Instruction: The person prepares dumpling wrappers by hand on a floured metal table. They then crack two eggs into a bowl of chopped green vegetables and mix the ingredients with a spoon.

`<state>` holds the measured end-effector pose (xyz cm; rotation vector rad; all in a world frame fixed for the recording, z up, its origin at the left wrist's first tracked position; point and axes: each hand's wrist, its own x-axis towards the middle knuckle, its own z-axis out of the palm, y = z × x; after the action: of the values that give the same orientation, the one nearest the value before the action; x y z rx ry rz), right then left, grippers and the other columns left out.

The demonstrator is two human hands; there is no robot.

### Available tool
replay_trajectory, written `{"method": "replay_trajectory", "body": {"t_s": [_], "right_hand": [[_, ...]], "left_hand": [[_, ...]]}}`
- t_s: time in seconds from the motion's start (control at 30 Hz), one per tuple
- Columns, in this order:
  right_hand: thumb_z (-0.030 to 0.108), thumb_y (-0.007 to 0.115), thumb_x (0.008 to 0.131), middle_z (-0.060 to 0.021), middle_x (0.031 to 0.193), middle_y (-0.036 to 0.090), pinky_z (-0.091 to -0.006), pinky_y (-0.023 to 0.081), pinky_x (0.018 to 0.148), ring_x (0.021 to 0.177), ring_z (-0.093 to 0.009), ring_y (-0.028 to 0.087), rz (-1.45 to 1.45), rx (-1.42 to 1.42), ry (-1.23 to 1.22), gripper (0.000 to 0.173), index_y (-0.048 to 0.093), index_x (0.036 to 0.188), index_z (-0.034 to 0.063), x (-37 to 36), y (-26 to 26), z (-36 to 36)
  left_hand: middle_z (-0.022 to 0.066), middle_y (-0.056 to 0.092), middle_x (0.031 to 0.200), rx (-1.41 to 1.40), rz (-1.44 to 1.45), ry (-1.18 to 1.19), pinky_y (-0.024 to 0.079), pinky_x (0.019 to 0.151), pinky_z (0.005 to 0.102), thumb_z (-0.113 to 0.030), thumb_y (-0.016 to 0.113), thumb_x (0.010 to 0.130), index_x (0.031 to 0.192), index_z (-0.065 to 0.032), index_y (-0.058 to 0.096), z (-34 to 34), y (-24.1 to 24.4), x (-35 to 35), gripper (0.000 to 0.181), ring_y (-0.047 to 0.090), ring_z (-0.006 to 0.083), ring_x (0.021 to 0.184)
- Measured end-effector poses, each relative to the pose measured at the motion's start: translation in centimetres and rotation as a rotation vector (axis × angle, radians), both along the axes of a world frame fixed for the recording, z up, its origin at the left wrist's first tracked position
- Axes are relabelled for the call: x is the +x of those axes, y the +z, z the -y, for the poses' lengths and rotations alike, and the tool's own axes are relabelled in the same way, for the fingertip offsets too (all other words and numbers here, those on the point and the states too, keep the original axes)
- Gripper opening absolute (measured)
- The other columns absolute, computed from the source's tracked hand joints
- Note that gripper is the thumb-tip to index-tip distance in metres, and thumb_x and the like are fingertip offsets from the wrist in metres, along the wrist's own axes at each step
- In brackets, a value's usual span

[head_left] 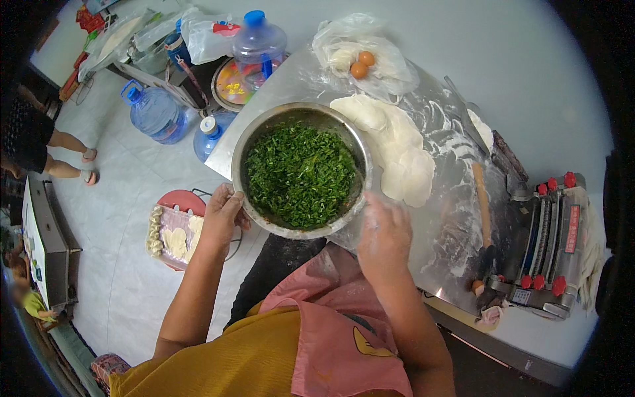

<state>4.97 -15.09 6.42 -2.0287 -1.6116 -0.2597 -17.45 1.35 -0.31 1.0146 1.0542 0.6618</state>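
Note:
A steel mixing bowl (325, 231) full of chopped green leaves (302, 173) sits at the corner of the metal-topped table, partly past its edge. My left hand (224, 206) grips its rim at the left, thumb on the outer side. Blurred by motion, my right hand (386, 223) is at the right side of the rim; how firmly it holds is not visible. Flattened dough wrappers (402, 154) lie overlapped just right of the bowl on the floured tabletop (431, 228).
Two brown eggs (363, 65) rest on a plastic bag. A rolling pin (480, 198) and a pasta machine (550, 248) stand right. Below left, a tray (149, 235) with dumplings and wrappers sits on a red stool (184, 199). Water jugs (158, 116) and a person's legs (69, 141) are left.

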Motion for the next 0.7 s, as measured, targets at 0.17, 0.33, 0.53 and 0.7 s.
{"method": "replay_trajectory", "body": {"t_s": [0.17, 0.33, 0.53, 0.7], "right_hand": [[0.009, 0.057, 0.09, -0.0165, 0.101, 0.061, -0.0475, 0.046, 0.082, 0.09, -0.036, 0.058, -0.207, -0.054, 0.236, 0.03, 0.059, 0.119, -0.0005, -3.1, 1.0, 0.8], [0.009, 0.06, 0.087, -0.0147, 0.097, 0.061, -0.0461, 0.047, 0.082, 0.089, -0.033, 0.058, -0.208, -0.057, 0.369, 0.034, 0.058, 0.119, -0.0026, -4.3, 2.1, 1.8], [0.009, 0.059, 0.088, -0.0159, 0.096, 0.06, -0.0453, 0.046, 0.077, 0.086, -0.035, 0.058, 0.069, -0.086, 0.152, 0.034, 0.06, 0.12, -0.0002, -1.3, 2.4, 2.0], [0.009, 0.055, 0.092, -0.0187, 0.097, 0.06, -0.0477, 0.046, 0.082, 0.088, -0.038, 0.058, 0.01, -0.072, 0.029, 0.031, 0.059, 0.121, -0.0009, 0.3, 1.1, 0.8]], "left_hand": [[0.0039, 0.059, 0.073, 0.004, 0.001, -0.006, 0.046, 0.049, 0.0249, -0.017, 0.051, 0.101, 0.094, -0.0078, 0.051, -0.1, -0.1, -0.1, 0.011, 0.055, 0.0123, 0.052], [0.004, 0.059, 0.073, -0.008, -0.02, -0.004, 0.047, 0.049, 0.0253, -0.016, 0.051, 0.101, 0.095, -0.0074, 0.051, -0.1, 0.3, 0.1, 0.011, 0.055, 0.0126, 0.052], [0.0037, 0.059, 0.071, 0.004, -0.021, -0.01, 0.047, 0.049, 0.0255, -0.016, 0.051, 0.101, 0.095, -0.0072, 0.051, 0.0, 0.2, 0.0, 0.01, 0.055, 0.0125, 0.052], [0.0037, 0.059, 0.071, 0.017, -0.005, -0.001, 0.047, 0.049, 0.0252, -0.015, 0.05, 0.101, 0.095, -0.0072, 0.05, 0.1, -0.1, 0.0, 0.01, 0.055, 0.0123, 0.051]]}}
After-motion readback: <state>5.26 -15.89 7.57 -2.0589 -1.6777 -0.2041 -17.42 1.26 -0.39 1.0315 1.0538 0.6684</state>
